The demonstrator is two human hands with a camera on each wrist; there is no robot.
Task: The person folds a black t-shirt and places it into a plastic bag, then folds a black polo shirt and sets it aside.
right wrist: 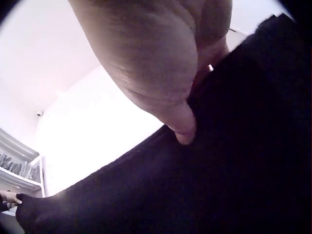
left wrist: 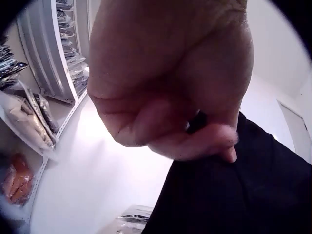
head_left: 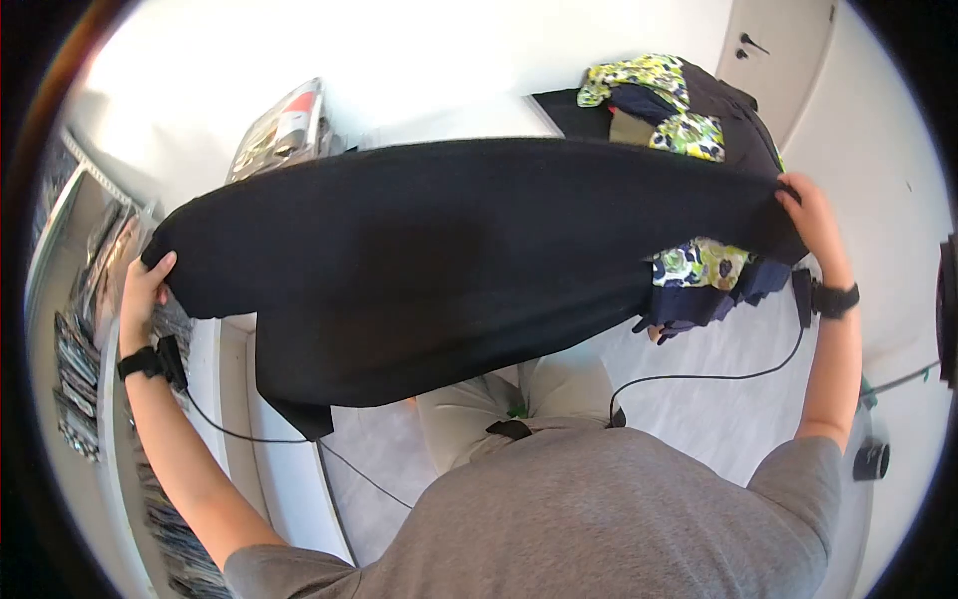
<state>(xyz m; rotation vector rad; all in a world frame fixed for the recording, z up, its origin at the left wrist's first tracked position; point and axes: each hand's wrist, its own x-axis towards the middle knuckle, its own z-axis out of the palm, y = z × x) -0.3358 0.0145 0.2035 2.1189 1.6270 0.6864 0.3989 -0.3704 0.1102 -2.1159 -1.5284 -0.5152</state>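
A large black cloth (head_left: 449,250) is stretched wide between both hands in the head view, its lower left corner hanging down. My left hand (head_left: 150,290) pinches its left end, thumb on the near side. At the right end, my right hand (head_left: 813,220) grips the upper corner. In the left wrist view the curled fingers of the left hand (left wrist: 170,87) hold the black cloth (left wrist: 234,195). The right wrist view has the thumb of the right hand (right wrist: 156,63) pressed on the black cloth (right wrist: 195,185); its other fingers are mostly hidden.
Behind the cloth at the right lies a pile of dark and floral garments (head_left: 689,140). Plastic-wrapped packages (head_left: 284,135) stand at the back left. Shelves with bagged items (head_left: 80,369) line the left side. Cables run from both wrists.
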